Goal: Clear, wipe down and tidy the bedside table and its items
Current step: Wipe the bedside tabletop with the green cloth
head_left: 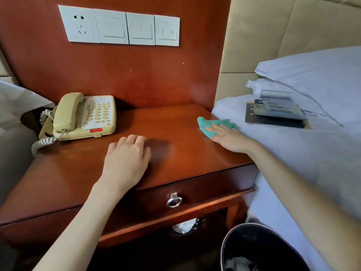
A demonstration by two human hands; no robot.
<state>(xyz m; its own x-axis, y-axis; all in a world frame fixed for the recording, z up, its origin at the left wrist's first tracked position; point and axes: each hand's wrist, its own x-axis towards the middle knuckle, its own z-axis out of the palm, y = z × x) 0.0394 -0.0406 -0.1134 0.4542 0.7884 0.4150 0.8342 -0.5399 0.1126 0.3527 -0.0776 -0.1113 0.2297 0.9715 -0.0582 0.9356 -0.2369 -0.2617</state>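
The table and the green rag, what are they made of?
The bedside table looks like reddish-brown wood with a glossy varnish: faint grain shows and light reflects off the top; it could be veneer. The green rag under the right hand looks like soft cloth, possibly microfibre, since it bunches and folds.

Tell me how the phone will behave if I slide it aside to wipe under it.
The telephone looks like light plastic, so it should slide easily on the glossy table. Its handset only rests in the cradle and may slip off if tilted. The coiled cord hangs over the left edge and may tug back.
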